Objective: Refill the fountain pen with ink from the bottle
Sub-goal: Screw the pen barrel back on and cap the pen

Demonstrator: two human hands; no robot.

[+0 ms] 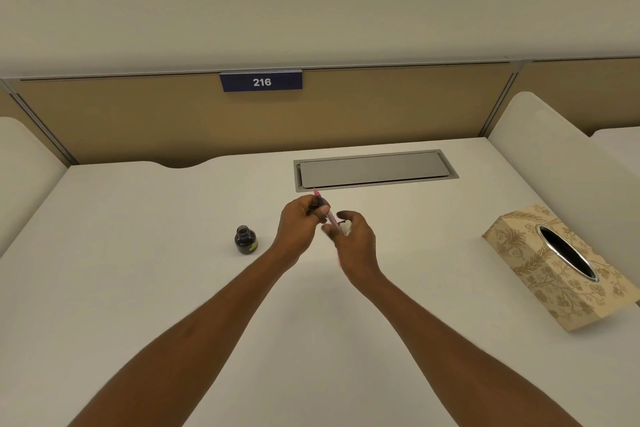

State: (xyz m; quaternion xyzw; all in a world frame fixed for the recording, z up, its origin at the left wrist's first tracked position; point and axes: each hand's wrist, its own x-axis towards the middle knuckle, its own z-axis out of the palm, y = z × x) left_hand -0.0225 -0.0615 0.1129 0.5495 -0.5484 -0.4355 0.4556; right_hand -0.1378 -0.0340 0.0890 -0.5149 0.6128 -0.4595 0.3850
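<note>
A small dark ink bottle (246, 239) stands uncapped on the white desk (138, 288), left of my hands. My left hand (299, 224) grips a slim pink fountain pen (325, 211), nib end pointing up and away. My right hand (355, 243) is right beside it, fingers curled around a small wad of white tissue (346, 228) that touches the pen's lower part. A thin pink piece (339, 262) shows below my right hand; whether it lies on the desk or is held I cannot tell. The bottle's cap is not in view.
A patterned beige tissue box (554, 267) with an oval metal-rimmed opening lies at the right. A grey cable hatch (375, 170) is set into the desk behind my hands. Low white dividers flank both sides, and a tan partition with a "216" sign (261, 82) closes the back.
</note>
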